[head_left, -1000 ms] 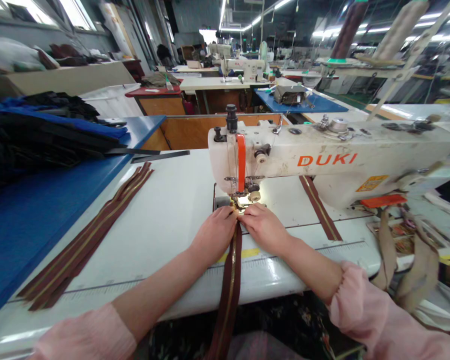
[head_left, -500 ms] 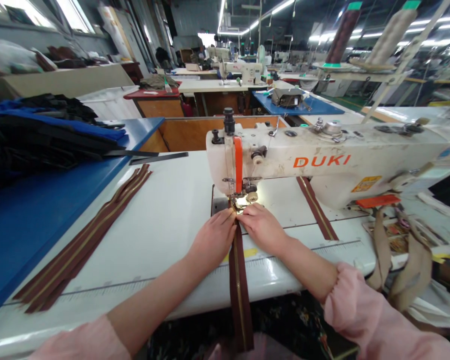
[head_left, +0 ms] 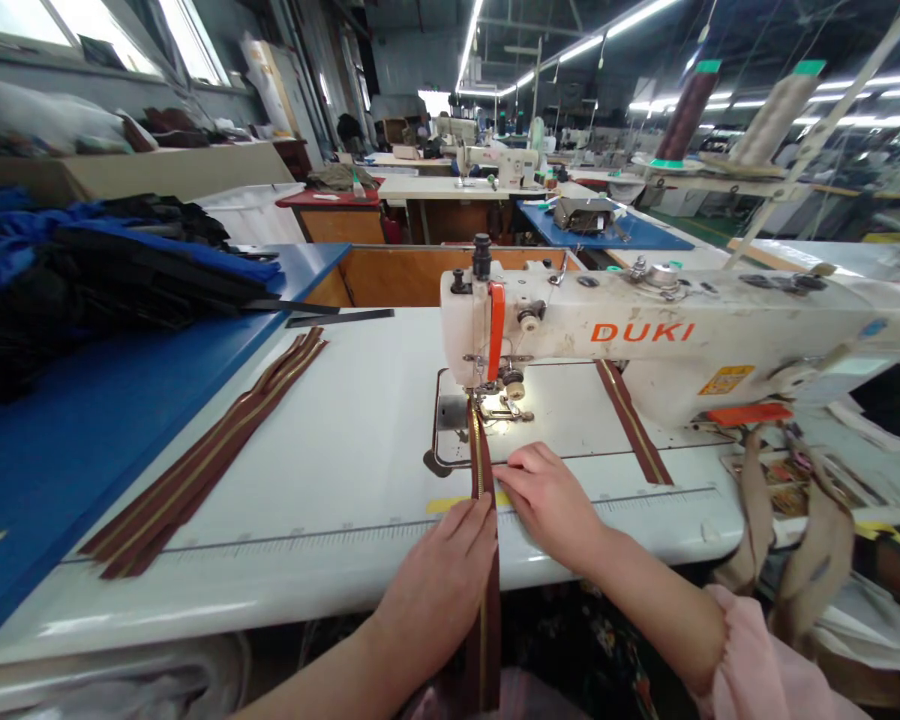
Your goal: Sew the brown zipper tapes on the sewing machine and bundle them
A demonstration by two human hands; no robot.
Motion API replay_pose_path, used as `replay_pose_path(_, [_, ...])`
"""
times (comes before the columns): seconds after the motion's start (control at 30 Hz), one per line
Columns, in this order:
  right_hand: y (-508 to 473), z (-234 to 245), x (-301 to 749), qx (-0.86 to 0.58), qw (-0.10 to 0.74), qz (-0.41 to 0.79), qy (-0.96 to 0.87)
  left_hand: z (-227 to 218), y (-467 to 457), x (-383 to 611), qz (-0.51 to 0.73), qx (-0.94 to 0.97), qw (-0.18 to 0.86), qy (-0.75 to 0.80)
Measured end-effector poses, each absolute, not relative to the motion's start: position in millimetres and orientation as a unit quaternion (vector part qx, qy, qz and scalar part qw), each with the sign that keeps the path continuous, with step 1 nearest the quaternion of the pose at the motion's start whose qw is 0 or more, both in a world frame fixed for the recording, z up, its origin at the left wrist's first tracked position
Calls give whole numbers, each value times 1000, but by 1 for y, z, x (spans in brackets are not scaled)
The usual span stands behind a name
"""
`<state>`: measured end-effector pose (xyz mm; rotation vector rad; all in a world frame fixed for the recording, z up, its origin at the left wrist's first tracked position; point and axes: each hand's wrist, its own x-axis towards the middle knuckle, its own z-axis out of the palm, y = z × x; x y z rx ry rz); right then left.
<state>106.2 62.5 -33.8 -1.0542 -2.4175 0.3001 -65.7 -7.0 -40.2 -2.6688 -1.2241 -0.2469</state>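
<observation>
A brown zipper tape (head_left: pixel 483 470) with brass-coloured teeth runs from under the presser foot of the white sewing machine (head_left: pixel 570 325) toward me and over the table's front edge. My left hand (head_left: pixel 450 570) is closed on the tape near that edge, with its fingertips lying over the teeth. Beside the tape's right edge, nearer the needle, my right hand (head_left: pixel 551 500) pinches the tape between thumb and fingers; the thumb is partly hidden. The needle area (head_left: pixel 474 400) is lit by a small lamp.
Several brown zipper tapes (head_left: pixel 217 450) lie at the left of the white table. Another brown tape (head_left: pixel 634 420) lies under the machine arm. Black and blue fabric pieces (head_left: pixel 120 260) are heaped on the blue table. Beige straps (head_left: pixel 754 510) hang at the right by a parts tray (head_left: pixel 787 495).
Both hands have moved back from the presser foot toward me, the left hand farther. More of the zipper tape shows between needle and hands. The camera view has shifted slightly.
</observation>
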Motion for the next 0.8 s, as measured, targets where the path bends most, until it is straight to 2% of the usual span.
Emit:
replay_pose_path(0.23, [48, -39, 103, -429, 282, 149, -845, -47, -12, -55, -102, -894, 99, -424])
replay_pose_path(0.8, [38, -38, 102, -445, 299, 159, -829, -33, -5, -46, -52, -896, 62, -436])
